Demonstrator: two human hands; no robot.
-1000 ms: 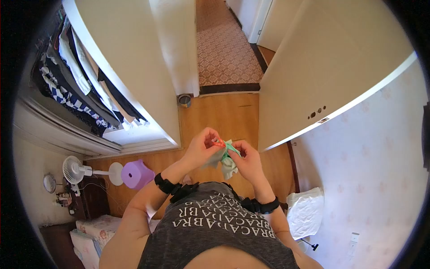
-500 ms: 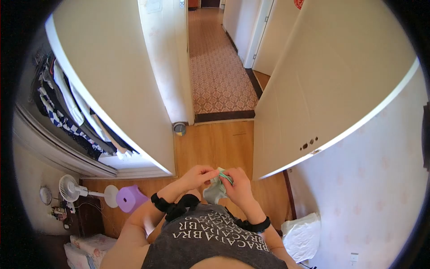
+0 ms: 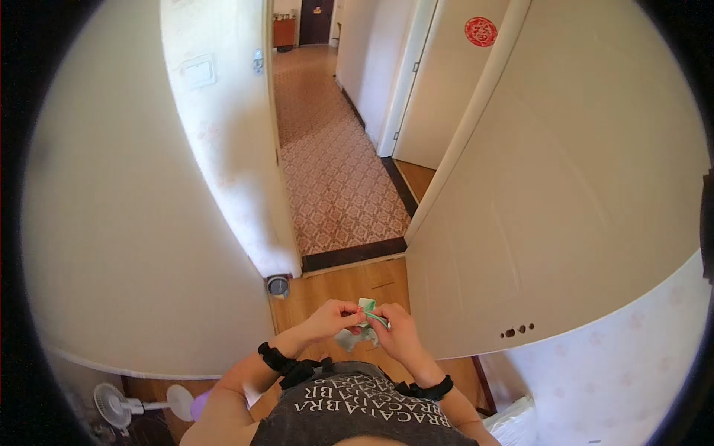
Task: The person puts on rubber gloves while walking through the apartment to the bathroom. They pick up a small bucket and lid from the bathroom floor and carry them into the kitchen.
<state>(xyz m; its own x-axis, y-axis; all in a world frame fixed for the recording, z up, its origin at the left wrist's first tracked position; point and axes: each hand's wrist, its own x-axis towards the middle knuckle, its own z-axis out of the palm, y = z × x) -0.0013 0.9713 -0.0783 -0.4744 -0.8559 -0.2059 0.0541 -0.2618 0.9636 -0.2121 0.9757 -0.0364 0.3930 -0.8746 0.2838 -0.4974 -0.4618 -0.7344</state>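
In front of my chest I hold a thin, crumpled white and pale-green thing (image 3: 346,340), soft like a wrapper or tissue packet; its exact kind does not show. The fingers of my left hand (image 3: 332,320) pinch its upper part from the left. Closed on its other side is my right hand (image 3: 397,325), with a green strip showing by the fingers. A white and green end sticks up between both hands, while the lower part hangs loosely below them. My fingers partly cover its middle.
A white cabinet door (image 3: 111,201) stands at left, a room door (image 3: 565,186) at right. Between them a dark threshold (image 3: 357,254) leads to a patterned hallway floor (image 3: 335,189). A small round object (image 3: 278,286) sits by the door frame. A white fan (image 3: 113,405) is at lower left.
My view has tilted up and shows more of the hallway; the hanging clothes have left view. Both hands still hold the crumpled thing, whose upper end now stands up more visibly between them.
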